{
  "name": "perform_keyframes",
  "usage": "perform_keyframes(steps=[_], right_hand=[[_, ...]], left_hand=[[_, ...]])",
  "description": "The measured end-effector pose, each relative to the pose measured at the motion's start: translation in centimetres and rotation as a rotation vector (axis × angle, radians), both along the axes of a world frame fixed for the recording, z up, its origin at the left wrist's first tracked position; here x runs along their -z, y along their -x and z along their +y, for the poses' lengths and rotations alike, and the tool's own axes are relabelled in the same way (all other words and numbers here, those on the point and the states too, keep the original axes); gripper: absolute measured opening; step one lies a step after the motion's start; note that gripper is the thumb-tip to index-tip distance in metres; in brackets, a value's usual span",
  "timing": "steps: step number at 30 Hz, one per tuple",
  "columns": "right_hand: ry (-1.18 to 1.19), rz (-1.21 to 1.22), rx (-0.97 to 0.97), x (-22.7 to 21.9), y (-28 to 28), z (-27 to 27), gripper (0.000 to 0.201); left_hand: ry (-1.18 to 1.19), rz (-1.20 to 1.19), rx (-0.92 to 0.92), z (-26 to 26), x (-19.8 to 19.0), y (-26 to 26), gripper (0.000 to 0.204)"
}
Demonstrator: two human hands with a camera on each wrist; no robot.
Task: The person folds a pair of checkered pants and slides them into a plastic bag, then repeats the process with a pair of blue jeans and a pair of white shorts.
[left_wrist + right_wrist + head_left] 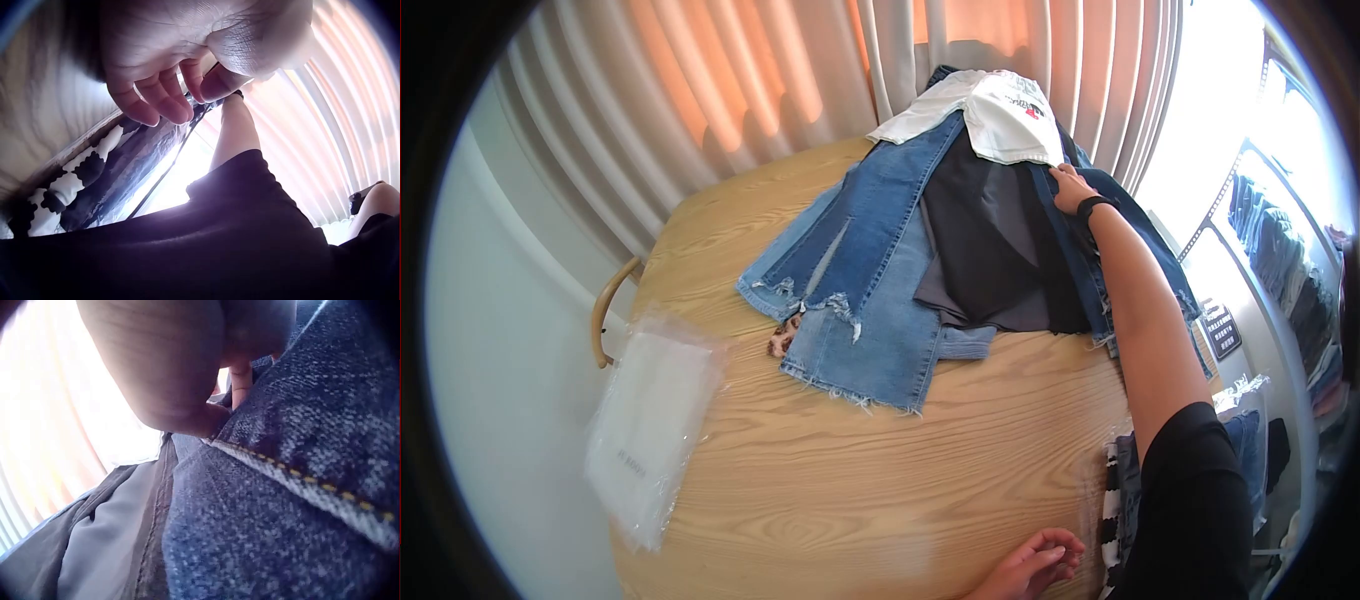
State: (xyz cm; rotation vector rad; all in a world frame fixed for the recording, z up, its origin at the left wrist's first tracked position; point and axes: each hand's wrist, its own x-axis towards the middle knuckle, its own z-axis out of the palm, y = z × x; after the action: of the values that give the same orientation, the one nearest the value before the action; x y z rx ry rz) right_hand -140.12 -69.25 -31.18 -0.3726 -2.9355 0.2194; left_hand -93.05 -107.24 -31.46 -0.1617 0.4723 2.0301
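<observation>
My right hand (1072, 190) reaches to the back right of the table, at the lower corner of a white printed garment (1012, 118). In the right wrist view, thumb and fingers (240, 384) pinch the edge of blue denim (250, 512). Beside it lie dark grey trousers (985, 240) and blue jeans with frayed hems (880, 220), spread in a pile. Over the table's near edge hovers my left hand (1040, 562), its fingers loosely curled and holding nothing; the left wrist view shows the same fingers (162, 103).
A clear plastic bag (650, 430) lies at the table's left edge, near a curved wooden chair back (608, 310). Bagged folded clothes (1125, 490) lie at the near right. Curtains (750, 80) hang behind, and a rack of clothes (1280, 260) stands to the right.
</observation>
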Motion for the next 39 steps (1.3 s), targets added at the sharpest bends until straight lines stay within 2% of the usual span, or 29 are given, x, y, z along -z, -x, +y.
perform_keyframes(steps=[7, 10, 11, 13, 14, 15, 17, 18, 20, 26, 31, 33, 35, 39], right_hand=[[0.022, -0.035, 0.052, -1.4, -2.0, -3.2, 0.066], [0.058, 0.17, -0.05, -0.3, -1.6, -1.9, 0.068], [0.057, 0.171, -0.051, -0.3, -1.9, -1.9, 0.068], [0.211, 0.271, -0.157, -0.8, -2.7, -2.1, 0.066], [0.24, 0.349, -0.158, -0.2, -2.9, -2.2, 0.065], [0.132, 0.389, -0.155, 0.6, -3.1, -2.3, 0.063], [0.075, 0.204, -0.209, 0.2, -4.4, -2.5, 0.063], [0.061, 0.206, -0.211, -0.2, -4.7, -2.7, 0.063], [0.178, 0.1, -0.158, -0.6, -5.9, -3.2, 0.07], [0.142, 0.112, -0.088, -1.1, -8.2, -4.6, 0.084], [0.118, 0.084, 0.017, -1.4, -7.6, -5.7, 0.089], [-0.037, -0.04, 0.078, -2.6, -7.9, -6.9, 0.09], [-0.077, -0.079, 0.142, -2.9, -7.1, -7.2, 0.092], [-0.081, -0.027, 0.149, -2.3, -5.5, -5.6, 0.094]], left_hand=[[-0.036, -0.019, -0.008, 0.4, 0.7, -0.2, 0.016], [-0.059, 0.006, 0.063, 0.9, 0.8, 0.2, 0.016], [-0.06, 0.008, 0.063, 0.8, 0.7, 0.1, 0.016], [-0.091, -0.036, 0.078, 1.0, 0.7, 0.3, 0.016], [-0.101, -0.031, 0.077, 1.3, 1.9, 0.2, 0.016], [-0.109, -0.028, 0.128, 1.7, 3.7, 0.1, 0.021], [-0.13, -0.027, 0.184, 1.5, 3.9, -0.4, 0.026], [-0.12, -0.03, 0.193, 1.2, 4.1, -0.5, 0.027], [-0.096, -0.042, 0.182, 0.4, 3.4, -0.7, 0.026], [-0.131, -0.031, 0.149, 0.1, 3.5, -0.8, 0.025], [-0.123, -0.014, 0.137, 0.6, 5.1, -1.5, 0.025], [-0.117, -0.019, 0.128, 0.7, 3.9, -1.3, 0.025], [-0.063, -0.065, 0.007, 0.1, 0.6, -0.8, 0.017], [-0.088, -0.046, 0.014, 0.4, 0.8, -0.6, 0.017]])
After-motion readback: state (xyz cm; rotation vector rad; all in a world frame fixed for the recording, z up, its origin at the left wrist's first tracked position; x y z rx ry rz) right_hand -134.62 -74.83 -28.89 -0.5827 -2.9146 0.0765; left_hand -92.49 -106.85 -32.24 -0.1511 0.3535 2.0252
